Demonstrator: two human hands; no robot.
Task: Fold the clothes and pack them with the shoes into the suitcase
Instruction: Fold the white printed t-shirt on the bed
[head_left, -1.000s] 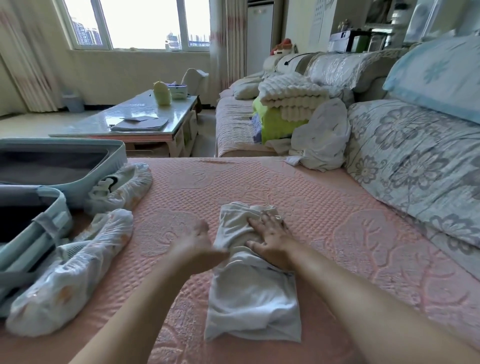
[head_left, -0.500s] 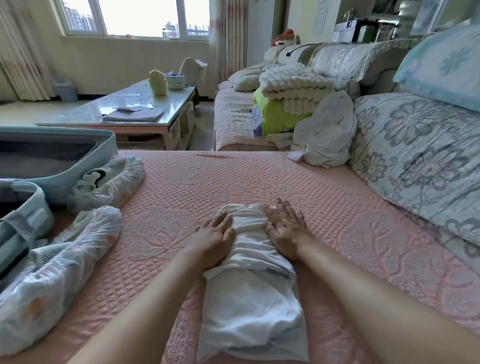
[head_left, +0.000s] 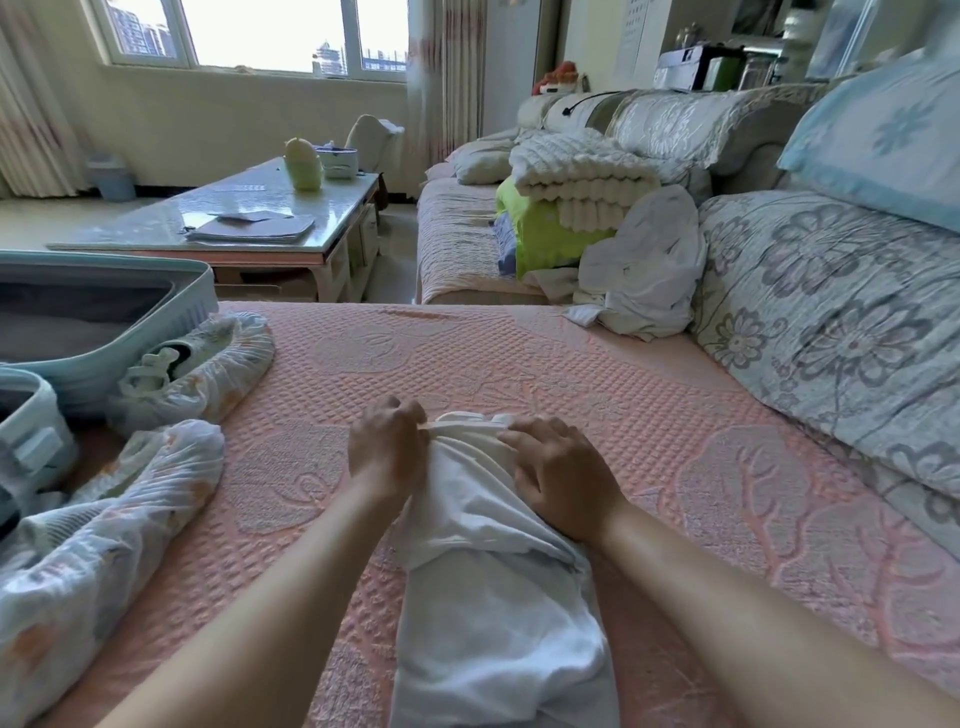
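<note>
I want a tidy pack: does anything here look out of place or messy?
One crumpled white garment lies heaped, unfolded, against the grey floral cushion. The white folded cloth is bunched at its far end, where the left hand pinches it and the right hand grips it.

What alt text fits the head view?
The left hand and right hand grip the far end of a white garment lying on a pink quilted cover. Two bagged shoes and an open suitcase sit to the left.
</note>
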